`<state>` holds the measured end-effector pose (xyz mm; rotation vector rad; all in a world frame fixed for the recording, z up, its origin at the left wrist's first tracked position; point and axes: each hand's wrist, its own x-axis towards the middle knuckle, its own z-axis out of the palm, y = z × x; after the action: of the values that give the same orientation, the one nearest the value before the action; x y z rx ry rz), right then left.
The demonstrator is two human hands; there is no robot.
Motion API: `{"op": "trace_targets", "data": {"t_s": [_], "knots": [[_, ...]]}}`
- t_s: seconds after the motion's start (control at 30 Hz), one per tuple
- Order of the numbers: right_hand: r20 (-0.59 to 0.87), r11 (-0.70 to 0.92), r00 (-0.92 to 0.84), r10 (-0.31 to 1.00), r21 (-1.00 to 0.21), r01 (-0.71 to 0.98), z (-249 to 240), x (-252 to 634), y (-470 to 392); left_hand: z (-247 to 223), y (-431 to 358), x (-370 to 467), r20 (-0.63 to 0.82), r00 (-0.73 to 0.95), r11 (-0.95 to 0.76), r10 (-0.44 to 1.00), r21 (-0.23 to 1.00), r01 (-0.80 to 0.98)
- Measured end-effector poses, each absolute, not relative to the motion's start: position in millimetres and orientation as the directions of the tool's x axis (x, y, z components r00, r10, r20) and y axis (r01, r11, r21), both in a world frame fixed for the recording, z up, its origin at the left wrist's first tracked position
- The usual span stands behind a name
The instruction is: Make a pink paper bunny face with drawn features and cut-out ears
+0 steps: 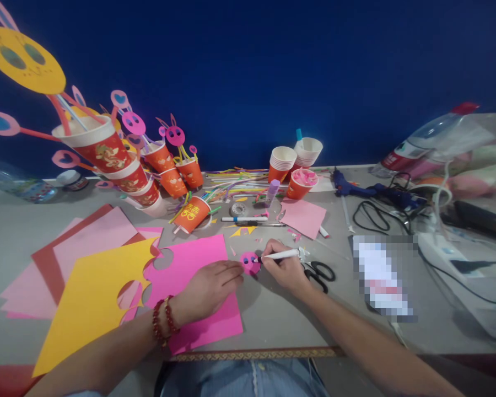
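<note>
A small pink paper disc [250,263] with two dark eye shapes lies on the grey table. My left hand [215,286] rests flat at its left, fingers stretched out and fingertips at the disc's edge, over a bright pink sheet [215,325]. In my right hand [284,270] is a white marker [281,255], pinched between the fingers, its dark tip at the disc's right side. Black-handled scissors [324,272] lie just right of my right hand, their blades partly hidden.
Yellow paper [86,292] with round cutouts lies at the left. Decorated cups [107,151] stand at the back left, plain-rimmed cups [281,160] at the back centre. A pink square [303,216], a blue glue gun [355,187], cables and a blurred phone [382,275] are to the right.
</note>
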<state>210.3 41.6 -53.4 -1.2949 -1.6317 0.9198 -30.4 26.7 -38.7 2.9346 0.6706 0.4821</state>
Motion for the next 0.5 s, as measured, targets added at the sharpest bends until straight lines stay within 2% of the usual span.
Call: {"op": "trace_targets", "data": {"t_s": [0.5], "knots": [[0.167, 0.204, -0.128, 0.978, -0.904, 0.375, -54.1, 210.9, 41.5, -39.7, 26.6, -31.0, 0.279, 0.856, -0.9, 0.435, 0.168, 0.402]]}}
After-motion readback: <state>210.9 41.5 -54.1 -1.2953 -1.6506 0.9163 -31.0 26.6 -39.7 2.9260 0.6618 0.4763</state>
